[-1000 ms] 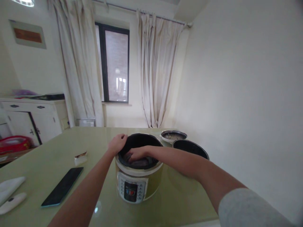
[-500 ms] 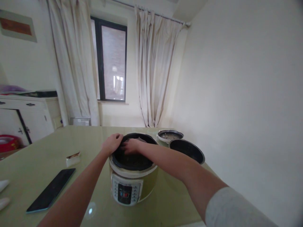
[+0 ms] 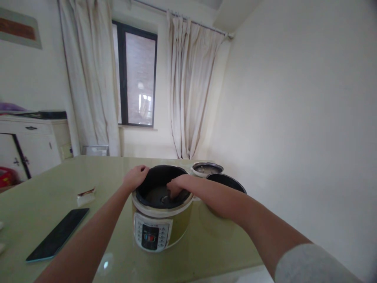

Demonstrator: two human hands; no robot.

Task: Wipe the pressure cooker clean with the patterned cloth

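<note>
An electric pressure cooker [image 3: 179,226] with a button panel on its front stands upright and uncovered on the table. My left hand [image 3: 136,177] rests at the back left of its dark rim, fingers curled over the edge. Inside the cooker, on the right, my right hand [image 3: 176,186] reaches down with its fingers bent together near the bottom. Whatever those fingers hold is hidden from me. Behind my right forearm is a black inner pot [image 3: 225,179], partly covered by the arm. A round lid [image 3: 207,168], its inside facing up, lies farther back.
On the left of the pale green table [image 3: 112,167] lie a dark tablet [image 3: 59,234] and a small whitish packet [image 3: 86,196]. A white cabinet [image 3: 38,141] stands beyond the left side. Curtains and a window are behind, and a bare wall [image 3: 294,118] rises at the right.
My right hand has moved from the back left of the cooker's inside to its right side, lower down. The left hand stays on the rim. The whole view has shifted slightly.
</note>
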